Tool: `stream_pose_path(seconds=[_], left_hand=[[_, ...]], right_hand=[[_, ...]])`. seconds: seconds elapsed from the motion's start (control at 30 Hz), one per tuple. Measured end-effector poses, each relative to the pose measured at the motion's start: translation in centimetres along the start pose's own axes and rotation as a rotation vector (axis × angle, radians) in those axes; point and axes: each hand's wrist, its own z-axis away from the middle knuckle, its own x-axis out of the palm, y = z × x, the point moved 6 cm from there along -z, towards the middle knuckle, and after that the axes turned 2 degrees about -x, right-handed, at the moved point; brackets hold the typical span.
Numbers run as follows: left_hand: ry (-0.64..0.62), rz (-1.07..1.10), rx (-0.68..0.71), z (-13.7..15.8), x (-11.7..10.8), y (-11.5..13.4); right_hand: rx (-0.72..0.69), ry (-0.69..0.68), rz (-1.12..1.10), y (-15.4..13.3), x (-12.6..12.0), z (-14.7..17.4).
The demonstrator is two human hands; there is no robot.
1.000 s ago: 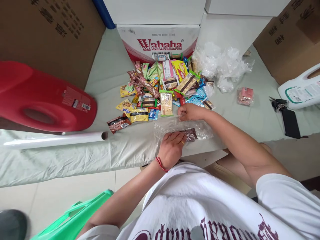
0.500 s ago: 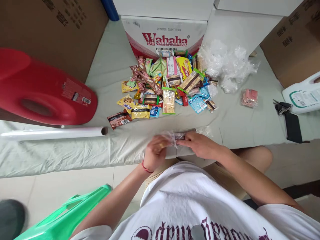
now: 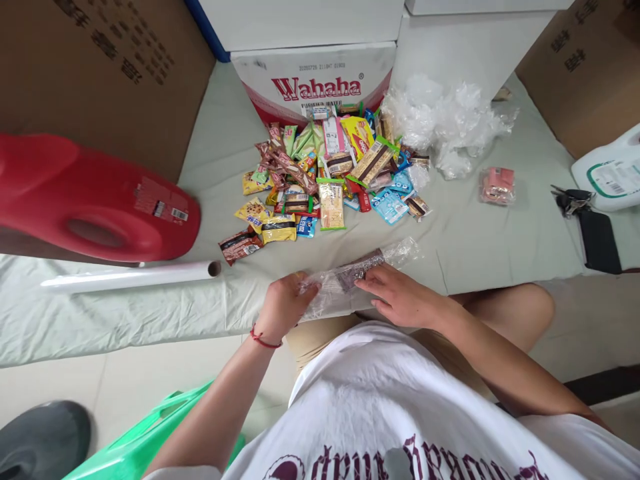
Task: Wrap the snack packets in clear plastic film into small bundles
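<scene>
A flat dark brown packet point(image 3: 361, 269) lies in a loose sheet of clear plastic film point(image 3: 323, 293) at the table's near edge. My left hand point(image 3: 286, 301) is closed on the film's left end, pinching it between thumb and fingers. At the packet's right, my right hand point(image 3: 400, 293) has its fingers on the near side, the index finger across its face; the thumb is partly hidden. Film also sticks out past the packet's far right end. Beyond my hands lies a heap of wrapped snacks point(image 3: 331, 203), biscuits and bars among them.
Crumpled clear plastic point(image 3: 450, 123) sits right of the heap, near a pink wrapped bundle point(image 3: 497, 185). A red jug point(image 3: 100, 200) and a film roll point(image 3: 135, 277) are at left. Keys point(image 3: 573, 200), a black case point(image 3: 600, 241) and a white bottle point(image 3: 613, 173) are at right.
My left hand has moved left and drawn the film out from the packet. More of the packet shows, now tilted up to the right. The right hand stays at it, fingers shifted.
</scene>
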Motion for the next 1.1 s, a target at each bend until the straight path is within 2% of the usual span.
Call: stream_pose_path(seconds=[0.1,0.17,0.23,0.3,0.37,0.4,0.5,0.53,0.57,0.67,0.73,0.87,0.97,1.1], left_hand=[[-0.04,0.382,-0.096,0.4,0.3,0.6],[-0.066,0.574,-0.087,0.2,1.5,2.0],[-0.08,0.616,-0.015,-0.4,3.1,3.8],[-0.055,0.47,0.136,-0.8,4.8,5.7],[0.008,0.181,0.309,-0.7,6.2,7.2],[0.039,0.021,0.372,-0.5,6.9,7.7],[0.098,-0.356,0.445,0.4,8.5,8.1],[0.117,-0.435,0.452,0.7,8.8,8.1],[0.137,-0.493,0.461,0.9,9.0,8.1],[0.186,-0.592,0.494,1.3,9.4,7.9],[0.206,-0.63,0.521,1.3,9.5,7.8],[0.234,-0.674,0.585,1.4,9.4,7.5],[0.283,-0.652,0.634,1.4,8.9,7.6],[0.259,-0.555,0.766,1.2,9.1,7.5]], right_hand=[[0.013,0.023,-0.033,0.0,0.4,0.0],[0.029,0.022,-0.033,-0.3,0.6,-0.3],[0.039,0.032,-0.054,-0.5,0.6,-0.6],[0.036,0.044,-0.109,-0.7,0.1,-0.6],[0.06,0.083,-0.195,-0.2,-1.0,-0.3],[0.114,0.15,-0.216,0.5,-1.9,0.1],[0.426,0.457,-0.078,4.0,-5.1,1.7],[0.538,0.507,-0.004,5.2,-5.7,2.3],[0.624,0.489,0.04,6.3,-5.7,2.6],[0.733,0.217,-0.027,8.7,-3.9,2.5],[0.733,0.127,-0.092,9.2,-3.0,2.6],[0.711,0.238,-0.229,8.7,-4.2,2.8],[0.728,0.248,-0.335,7.6,-5.0,1.6],[0.738,0.259,-0.217,5.1,-5.0,-2.5]])
